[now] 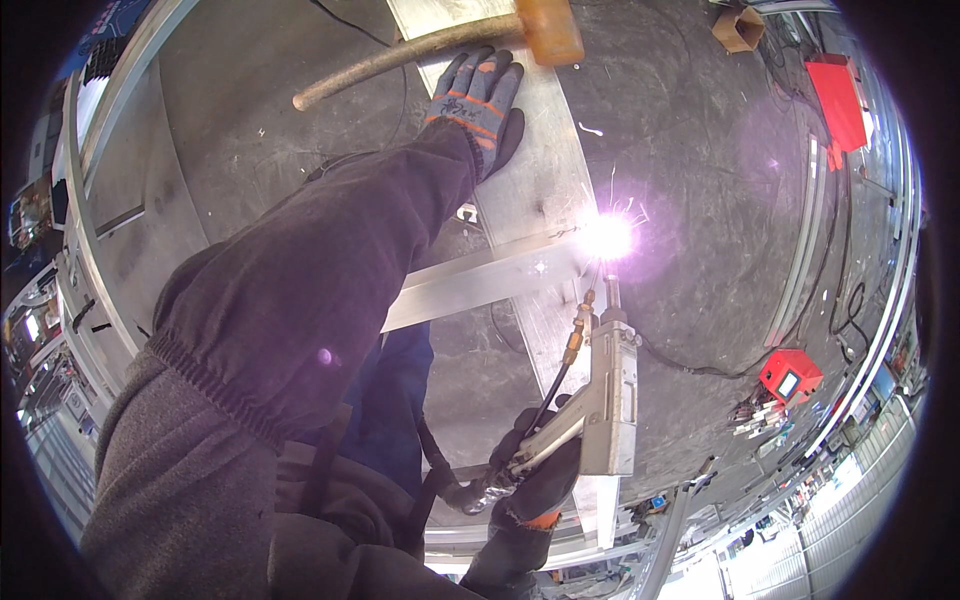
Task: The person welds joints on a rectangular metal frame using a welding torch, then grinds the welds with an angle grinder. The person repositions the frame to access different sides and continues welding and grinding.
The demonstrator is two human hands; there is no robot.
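Left forearm extended diagonally forward and rightward, dark-sleeved. Left grip grey-gloved with orange markings, palm down, fingers outstretched, close together. Right grip dark-gloved, low, nearer the torso, fingers curled.

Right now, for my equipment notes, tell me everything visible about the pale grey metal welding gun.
The pale grey, metallic welding gun sits right of centre, its boxy body ending in a narrow nozzle toward the picture's top. A brassy fitting and black hose run alongside. The gloved right hand's grip holds its slanted handle. White glare hides whatever its tip meets.
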